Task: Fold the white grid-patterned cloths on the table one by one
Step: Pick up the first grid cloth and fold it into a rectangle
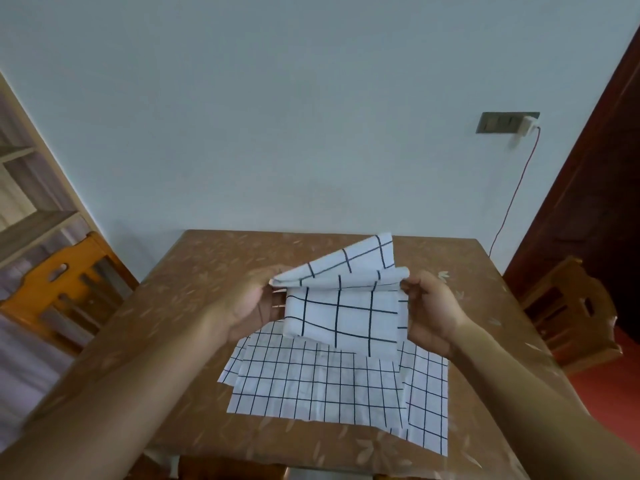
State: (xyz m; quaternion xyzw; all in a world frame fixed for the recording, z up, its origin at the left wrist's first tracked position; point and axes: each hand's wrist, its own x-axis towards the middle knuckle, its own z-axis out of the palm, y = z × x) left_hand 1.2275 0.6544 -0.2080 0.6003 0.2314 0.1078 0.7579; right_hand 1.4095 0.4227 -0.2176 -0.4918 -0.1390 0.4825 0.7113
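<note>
I hold a white cloth with a dark grid (346, 306) in the air above the table, partly folded, with one flap sticking up at the back. My left hand (252, 303) grips its left edge and my right hand (429, 306) pinches its right edge. Below it, more white grid-patterned cloths (329, 386) lie flat and overlapping on the brown table (173, 306), one of them reaching toward the front right edge.
The table has a brown flower-patterned cover and stands against a pale wall. A wooden chair (65, 292) stands at the left and another chair (571, 306) at the right. A wall socket with a red cable (509, 123) is at the upper right.
</note>
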